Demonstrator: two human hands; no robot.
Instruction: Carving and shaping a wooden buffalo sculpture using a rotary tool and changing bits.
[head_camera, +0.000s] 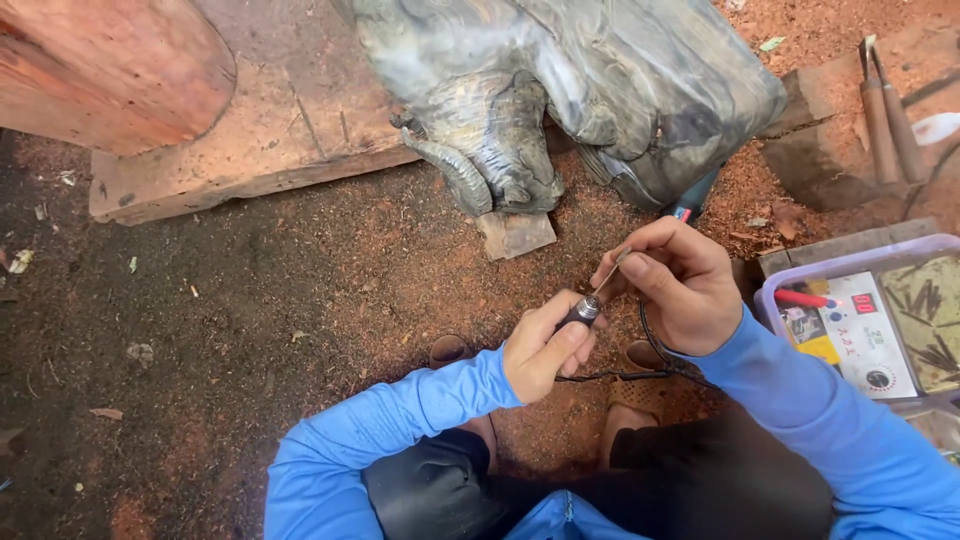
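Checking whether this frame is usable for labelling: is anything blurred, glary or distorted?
Head view: even, soft daylight with no hard shadows; the left hand and right hand on the small rotary handpiece are sharp; the grey carved figure is smeared with pale sheen; wide-lens bending at the edges.

This is a wood carving workshop: reddish sawdust floor, a grey carved wooden animal figure beyond the fingers, wooden-handled chisels far right of them.

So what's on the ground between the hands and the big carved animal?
In the head view, a small wooden block lies on reddish sawdust between the hands and the carving.
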